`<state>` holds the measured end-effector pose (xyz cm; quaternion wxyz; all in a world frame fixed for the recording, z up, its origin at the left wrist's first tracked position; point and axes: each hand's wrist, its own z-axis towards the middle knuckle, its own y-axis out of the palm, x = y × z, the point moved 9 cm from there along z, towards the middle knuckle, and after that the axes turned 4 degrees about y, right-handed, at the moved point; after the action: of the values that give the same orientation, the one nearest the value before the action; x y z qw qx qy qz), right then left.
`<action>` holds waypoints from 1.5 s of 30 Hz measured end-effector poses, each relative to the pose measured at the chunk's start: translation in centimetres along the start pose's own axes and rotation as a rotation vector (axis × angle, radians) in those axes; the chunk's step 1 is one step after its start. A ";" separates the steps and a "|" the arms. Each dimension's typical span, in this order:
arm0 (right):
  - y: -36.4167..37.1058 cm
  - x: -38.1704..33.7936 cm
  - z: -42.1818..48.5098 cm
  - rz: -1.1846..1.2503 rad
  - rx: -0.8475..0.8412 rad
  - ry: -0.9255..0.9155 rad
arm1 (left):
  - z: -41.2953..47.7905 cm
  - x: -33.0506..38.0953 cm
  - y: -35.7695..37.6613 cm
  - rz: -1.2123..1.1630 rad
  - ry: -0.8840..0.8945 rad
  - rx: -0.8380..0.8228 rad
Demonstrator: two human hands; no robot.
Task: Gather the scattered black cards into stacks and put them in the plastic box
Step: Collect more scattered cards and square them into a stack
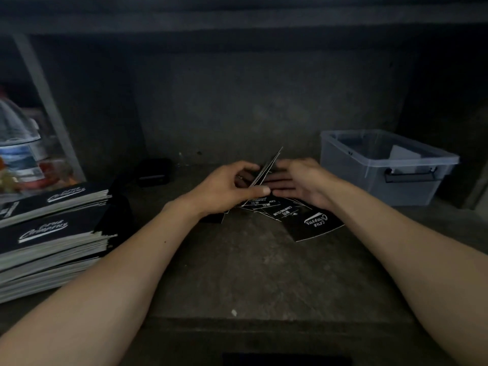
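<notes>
small black card [282, 211] mid worktop [250, 273]: I read "CAMPING CLUB" in white | big black card [315, 223] just right of it: curly white words, upside down to me, look like "Crua Camping" | card stacks [52, 233] at left edge: same curly words on top | bottle [21, 159] label: too blurry for me to read

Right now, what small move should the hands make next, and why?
Probably press the right hand against the held cards to square them: the left hand pinches them fanned and tilted, and the right is open beside them. Below lie loose cards, so the box can wait.
</notes>
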<state>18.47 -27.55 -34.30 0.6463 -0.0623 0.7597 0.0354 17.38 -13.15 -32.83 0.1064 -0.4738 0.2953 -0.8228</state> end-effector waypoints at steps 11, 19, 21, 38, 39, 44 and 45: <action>-2.2 -1.2 -3.9 -1.223 -0.298 0.047 | 0.1 -0.8 -3.0 0.131 0.018 0.110; -1.6 -0.4 -5.2 -1.312 -0.387 0.096 | 0.0 -0.7 -3.0 0.205 -0.010 0.118; -1.5 -1.4 -5.4 -1.080 -0.404 0.014 | 0.0 -0.8 -3.4 0.194 -0.025 0.143; -1.8 -3.3 -1.3 -0.536 0.094 -0.394 | -0.4 -0.3 -3.1 0.172 -0.013 0.111; -1.4 -3.5 -1.6 -0.596 0.070 -0.420 | -0.4 -0.2 -2.8 0.211 0.013 0.086; -2.7 -5.1 -1.9 -0.667 0.088 -0.497 | -0.2 0.1 -3.1 0.249 0.071 0.074; -2.9 -5.3 -2.0 -0.702 0.107 -0.511 | -0.3 0.0 -3.1 0.257 0.065 0.064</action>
<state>17.78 -30.46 -28.63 0.7886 -0.2725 0.5092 -0.2114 17.46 -10.62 -31.10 0.2166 -0.4013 0.3303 -0.8264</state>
